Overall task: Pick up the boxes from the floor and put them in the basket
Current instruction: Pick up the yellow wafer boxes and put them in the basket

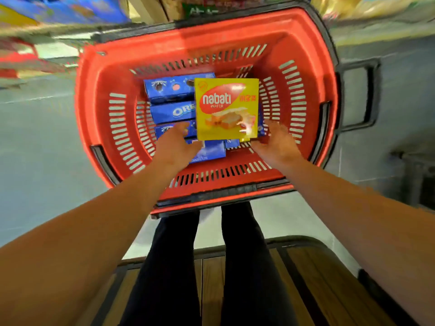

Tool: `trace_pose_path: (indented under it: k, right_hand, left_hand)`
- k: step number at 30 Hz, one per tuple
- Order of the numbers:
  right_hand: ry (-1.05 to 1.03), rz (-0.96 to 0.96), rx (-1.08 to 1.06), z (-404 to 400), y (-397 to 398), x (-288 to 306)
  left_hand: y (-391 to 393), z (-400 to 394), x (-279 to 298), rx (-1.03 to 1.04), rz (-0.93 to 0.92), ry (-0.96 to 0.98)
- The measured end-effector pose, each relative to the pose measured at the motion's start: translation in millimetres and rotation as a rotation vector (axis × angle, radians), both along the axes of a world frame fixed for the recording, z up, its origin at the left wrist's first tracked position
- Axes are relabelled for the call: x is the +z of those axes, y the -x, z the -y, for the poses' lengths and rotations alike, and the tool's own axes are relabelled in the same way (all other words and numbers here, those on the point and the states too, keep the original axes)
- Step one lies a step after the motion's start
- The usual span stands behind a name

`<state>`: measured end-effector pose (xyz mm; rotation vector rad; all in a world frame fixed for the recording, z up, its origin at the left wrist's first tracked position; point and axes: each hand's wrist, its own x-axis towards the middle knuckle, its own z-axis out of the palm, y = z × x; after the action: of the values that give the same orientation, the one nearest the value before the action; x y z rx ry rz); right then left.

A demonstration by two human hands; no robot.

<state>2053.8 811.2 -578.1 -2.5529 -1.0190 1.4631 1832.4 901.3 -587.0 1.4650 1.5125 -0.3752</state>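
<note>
1. The yellow wafer box point(227, 108) is lying flat in the red basket point(94, 109), just beyond both sets of fingertips, on top of the blue cookie boxes point(175, 100).
2. The left hand point(175, 147) is reaching in, fingers loose, gripping nothing.
3. The right hand point(276, 142) is hovering alongside, fingers relaxed too.
4. The black handle point(369, 97) is sticking out right of the fingers.

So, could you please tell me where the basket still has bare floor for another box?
Bare floor shows in the red basket right of the yellow Nabati box, and along the far wall. The left and middle are crowded with blue Oreo boxes.
</note>
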Motion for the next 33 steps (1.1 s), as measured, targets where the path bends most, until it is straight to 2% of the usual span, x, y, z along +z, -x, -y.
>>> trace_pose_path:
  k: [6,10,14,19,23,31,33]
  right_hand:
    - [-0.042,0.030,0.239,2.8,42.7,138.8]
    - [-0.123,0.054,0.454,-7.5,60.8,205.4]
    - [-0.255,0.102,0.686,-15.8,70.1,269.2]
    - [-0.353,0.143,0.962,-7.2,90.8,312.0]
    - [-0.456,0.089,1.150,-8.1,129.7,341.9]
    - [-0.619,-0.071,1.436,-1.2,254.0,365.3]
    - [-0.604,-0.031,1.564,3.3,289.1,370.8]
  left_hand:
    - [40.6,5.3,143.6,-0.132,0.086,-0.099]
    - [62.5,10.8,209.7,-0.094,0.054,-0.156]
    - [77.3,26.9,278.6,-0.076,0.041,-0.294]
    - [99.3,77.0,341.8,0.154,0.025,-0.404]
    - [125.4,131.0,378.1,0.309,-0.025,-0.449]
    - [197.4,215.9,395.3,0.771,-0.163,-0.502]
    - [217.3,234.6,396.0,0.875,-0.161,-0.499]
